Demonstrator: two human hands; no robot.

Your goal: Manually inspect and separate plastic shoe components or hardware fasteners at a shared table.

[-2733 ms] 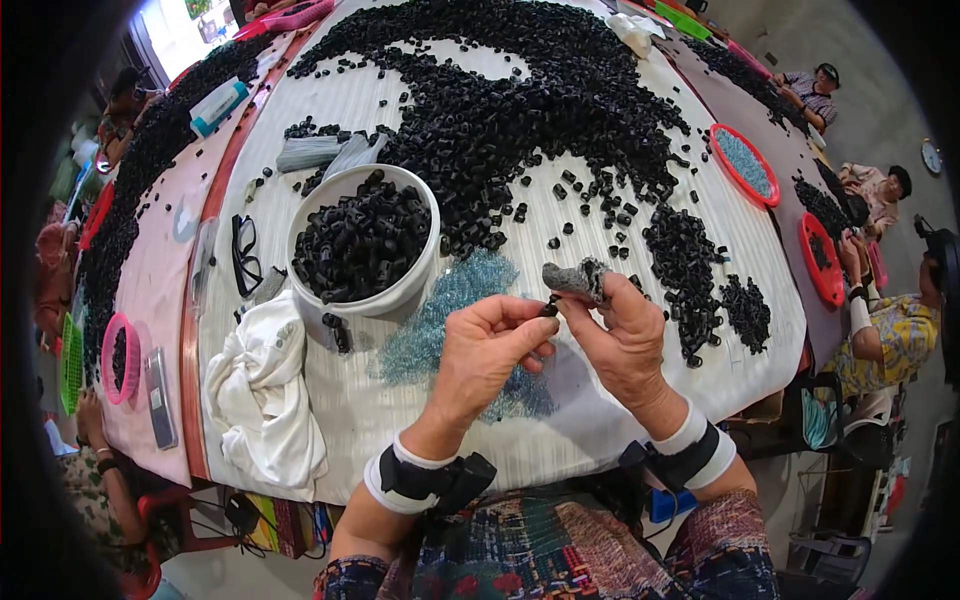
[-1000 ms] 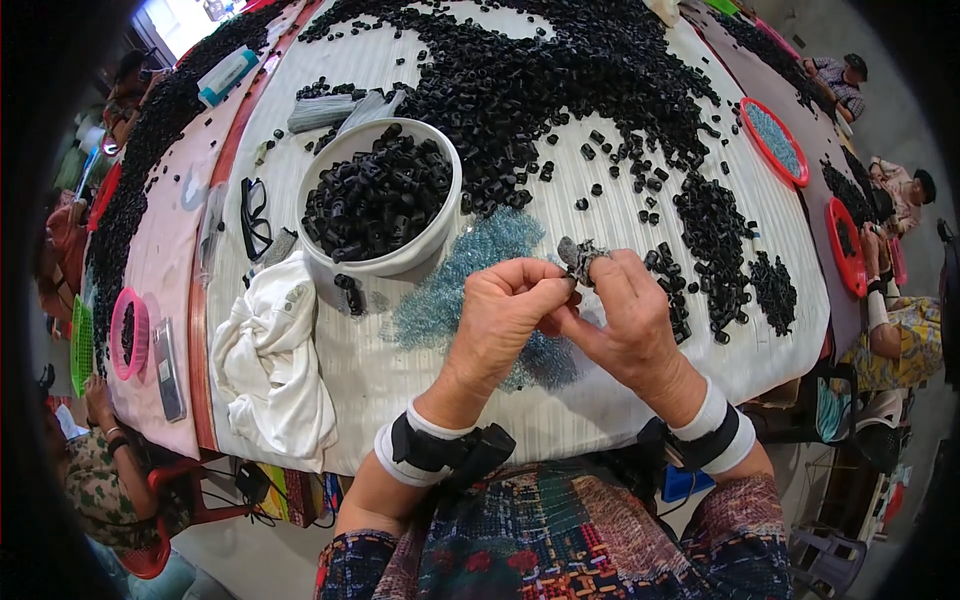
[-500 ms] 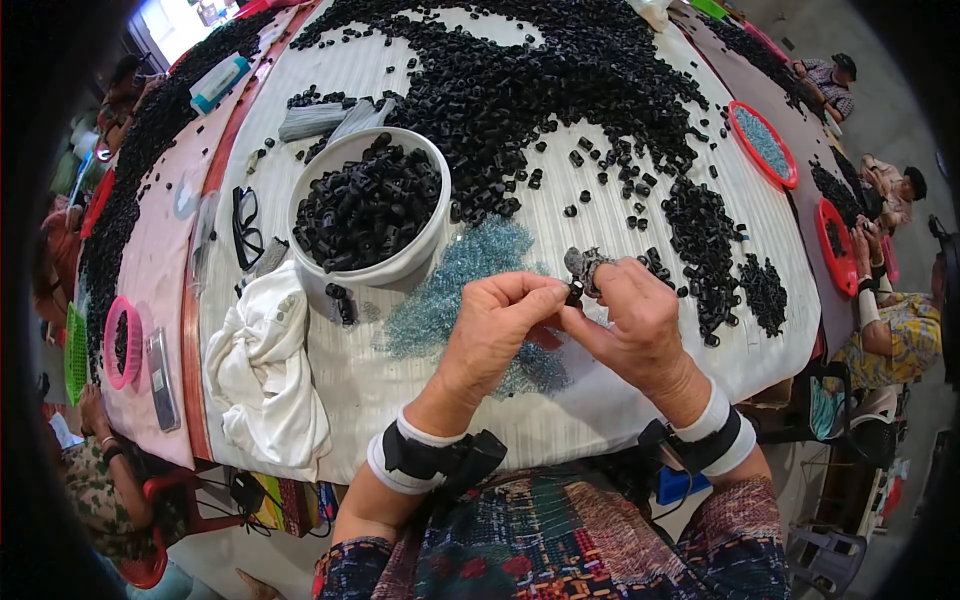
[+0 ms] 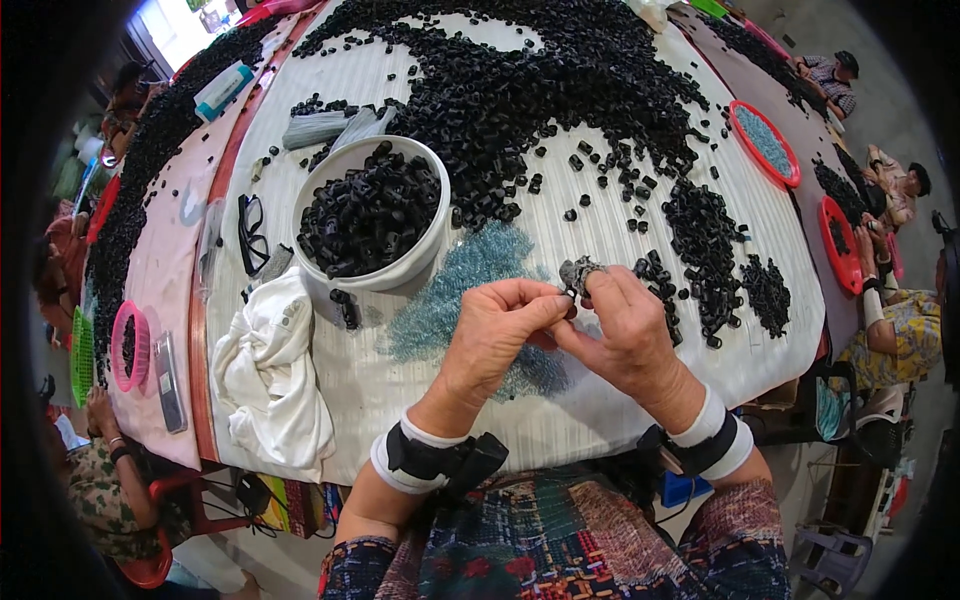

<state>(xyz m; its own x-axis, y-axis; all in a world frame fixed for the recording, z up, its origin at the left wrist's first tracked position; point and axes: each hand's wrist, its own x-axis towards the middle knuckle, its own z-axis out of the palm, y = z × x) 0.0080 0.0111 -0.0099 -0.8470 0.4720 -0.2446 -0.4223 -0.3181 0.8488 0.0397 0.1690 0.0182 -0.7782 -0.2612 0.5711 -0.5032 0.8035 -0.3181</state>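
Observation:
My left hand [image 4: 490, 328] and my right hand [image 4: 635, 325] meet over the near middle of the table, both closed in a pinch. Between their fingertips is a small black plastic part [image 4: 570, 299], mostly covered by the fingers. A worn grey wrapping [image 4: 580, 271] sits around a finger of my right hand. Under and beyond my left hand spreads a heap of small translucent blue-grey pieces [image 4: 440, 310]. To its left, a white bowl [image 4: 432, 245] holds many black plastic parts [image 4: 370, 215].
A large pile of black parts [image 4: 560, 90] covers the far table. Smaller clusters [image 4: 705, 260] lie right of my hands. On the left are a white cloth [image 4: 270, 375], eyeglasses [image 4: 252, 232] and a phone [image 4: 171, 385]. A red tray [image 4: 762, 145] holds blue-grey pieces. Co-workers sit at both sides.
The black part between my fingertips has turned and shows less. The fingers of my right hand have shifted slightly. The whole view has moved a little.

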